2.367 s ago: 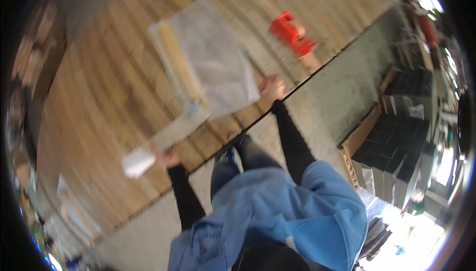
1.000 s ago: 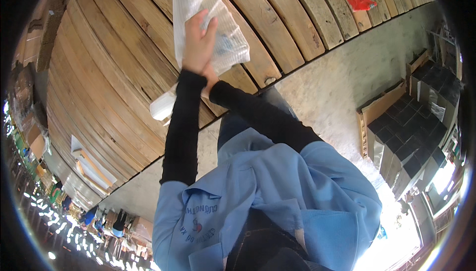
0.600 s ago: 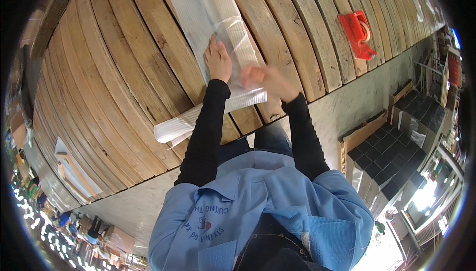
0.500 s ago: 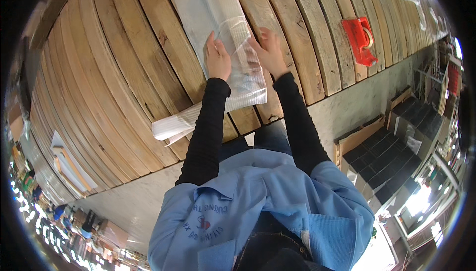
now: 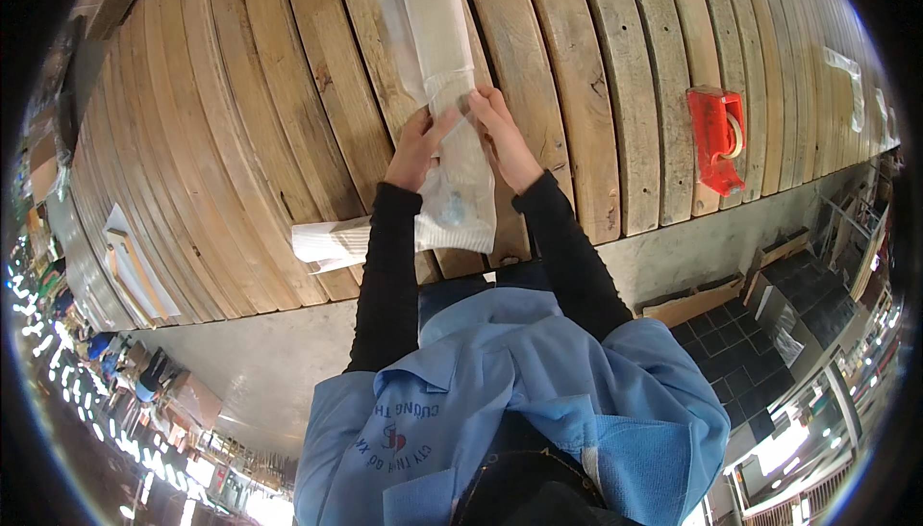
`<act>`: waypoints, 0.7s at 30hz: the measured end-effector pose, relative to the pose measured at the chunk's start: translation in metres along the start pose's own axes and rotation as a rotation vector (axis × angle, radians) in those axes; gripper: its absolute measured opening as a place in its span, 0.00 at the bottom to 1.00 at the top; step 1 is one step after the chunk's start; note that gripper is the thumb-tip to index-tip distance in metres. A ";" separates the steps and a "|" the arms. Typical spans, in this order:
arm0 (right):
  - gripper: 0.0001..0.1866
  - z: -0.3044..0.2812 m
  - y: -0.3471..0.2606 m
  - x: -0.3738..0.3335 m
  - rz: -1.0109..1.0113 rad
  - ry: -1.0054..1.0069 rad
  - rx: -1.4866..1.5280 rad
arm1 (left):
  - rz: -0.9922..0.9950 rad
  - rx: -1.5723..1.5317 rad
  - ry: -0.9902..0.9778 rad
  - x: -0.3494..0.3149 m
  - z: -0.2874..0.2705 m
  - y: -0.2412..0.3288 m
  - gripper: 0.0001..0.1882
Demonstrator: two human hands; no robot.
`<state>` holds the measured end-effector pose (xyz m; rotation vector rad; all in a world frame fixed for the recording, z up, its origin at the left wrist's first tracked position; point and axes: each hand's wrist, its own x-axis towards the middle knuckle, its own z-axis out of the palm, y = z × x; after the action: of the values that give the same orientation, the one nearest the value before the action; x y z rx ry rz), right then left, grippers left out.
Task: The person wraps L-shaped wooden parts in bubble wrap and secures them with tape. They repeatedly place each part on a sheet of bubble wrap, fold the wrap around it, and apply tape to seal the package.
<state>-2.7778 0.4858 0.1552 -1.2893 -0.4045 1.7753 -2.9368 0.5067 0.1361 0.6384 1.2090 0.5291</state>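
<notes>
A long bundle of translucent white foam wrap (image 5: 437,16) lies lengthwise on the slatted wooden table, narrow at its far end and wider near me. What it encloses is veiled by the sheet. From the left, my left hand (image 5: 415,153) presses its closed fingers onto the wrap's folded edge. Opposite it, my right hand (image 5: 508,139) grips the right edge, fingers bent over the top. A loose strip of the same wrap (image 5: 332,240) sticks out to the left near the table's front edge, partly behind my left sleeve.
To the right, a red tape dispenser (image 5: 713,141) with a tape roll sits on the wooden table (image 5: 586,141). A white sheet with a wooden frame piece (image 5: 135,271) lies at far left. Cartons with dark tiles or blocks (image 5: 735,353) stand on the floor at right.
The wrap's side has been folded over, making the bundle narrower. Both hands have moved in, from fingers spread to gripping the edges. The view has shifted slightly.
</notes>
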 end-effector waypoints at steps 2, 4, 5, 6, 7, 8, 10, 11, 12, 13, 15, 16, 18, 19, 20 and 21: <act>0.35 -0.008 -0.005 -0.020 -0.034 -0.138 -0.033 | 0.035 -0.104 -0.113 -0.003 -0.018 -0.019 0.33; 0.43 -0.015 -0.010 -0.035 -0.098 -0.264 -0.112 | 0.057 -0.216 -0.163 -0.015 -0.024 -0.020 0.37; 0.43 -0.021 -0.015 -0.036 -0.130 -0.349 -0.139 | 0.068 -0.273 -0.187 -0.022 -0.027 -0.022 0.38; 0.44 -0.025 -0.021 -0.038 -0.164 -0.444 -0.162 | 0.061 -0.380 -0.196 -0.029 -0.034 -0.024 0.42; 0.44 -0.030 -0.027 -0.039 -0.198 -0.534 -0.185 | 0.063 -0.439 -0.208 -0.033 -0.040 -0.026 0.43; 0.46 -0.034 -0.036 -0.032 -0.160 -0.624 -0.093 | 0.065 -0.498 -0.221 -0.038 -0.046 -0.028 0.44; 0.38 -0.058 -0.004 0.010 -0.246 -0.404 0.154 | 0.054 -0.581 -0.237 -0.036 -0.061 -0.039 0.46; 0.37 -0.052 0.006 0.021 -0.343 -0.141 0.178 | 0.053 -0.597 -0.260 -0.039 -0.064 -0.045 0.46; 0.36 -0.052 0.029 0.028 -0.225 -0.239 0.182 | 0.058 -0.614 -0.293 -0.037 -0.065 -0.046 0.47; 0.36 -0.053 0.063 0.036 -0.110 -0.336 0.186 | 0.064 -0.628 -0.329 -0.034 -0.067 -0.045 0.47; 0.35 -0.042 0.079 0.045 0.056 -0.463 0.186 | 0.066 -0.589 -0.316 -0.029 -0.075 -0.050 0.46; 0.34 -0.032 0.065 0.043 0.112 -0.492 0.183 | 0.065 -0.576 -0.301 -0.032 -0.077 -0.055 0.46; 0.33 -0.009 0.023 0.035 0.253 -0.494 0.281 | -0.007 -0.576 -0.282 -0.035 -0.068 -0.043 0.45; 0.31 -0.010 0.021 0.034 0.162 -0.447 0.319 | -0.028 -0.575 -0.275 -0.032 -0.063 -0.036 0.45; 0.30 -0.011 0.020 0.030 0.071 -0.398 0.357 | -0.013 -0.546 -0.277 -0.027 -0.063 -0.039 0.46; 0.29 -0.012 0.019 0.023 -0.011 -0.349 0.394 | -0.018 -0.518 -0.253 -0.026 -0.063 -0.042 0.45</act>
<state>-2.7772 0.4912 0.1235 -0.7040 -0.2341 1.9550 -3.0034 0.4698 0.1106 0.2413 0.7920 0.6921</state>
